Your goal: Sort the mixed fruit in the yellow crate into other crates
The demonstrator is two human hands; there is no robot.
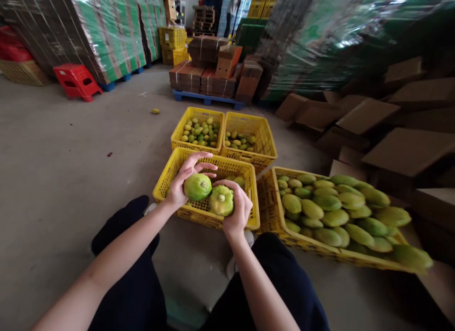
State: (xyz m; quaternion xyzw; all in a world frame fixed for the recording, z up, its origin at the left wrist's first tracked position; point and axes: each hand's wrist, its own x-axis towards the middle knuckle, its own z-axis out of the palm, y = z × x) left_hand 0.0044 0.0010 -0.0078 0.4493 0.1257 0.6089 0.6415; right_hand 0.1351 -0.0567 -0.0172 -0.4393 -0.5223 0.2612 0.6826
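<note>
My left hand (180,183) cups a smooth green papaya (197,187) against its palm, its fingers stretched partly past the fruit. My right hand (241,209) is wrapped round a yellower papaya (221,200) with a ridged, lobed end. Both fruits are end-on to me and almost touch each other. They are above a yellow slatted crate (254,198) between my knees, where a few papayas show at the right; my hands hide part of its inside. To the right, a fuller yellow crate (273,205) is heaped with green-yellow papayas (334,217).
Two more yellow crates with papayas stand behind, one at left (174,134) and one at right (268,136). A loose fruit (155,111) lies on the floor. Cardboard boxes (369,115) crowd the right. A red stool (76,79) and a blue pallet (206,99) of cartons are farther off.
</note>
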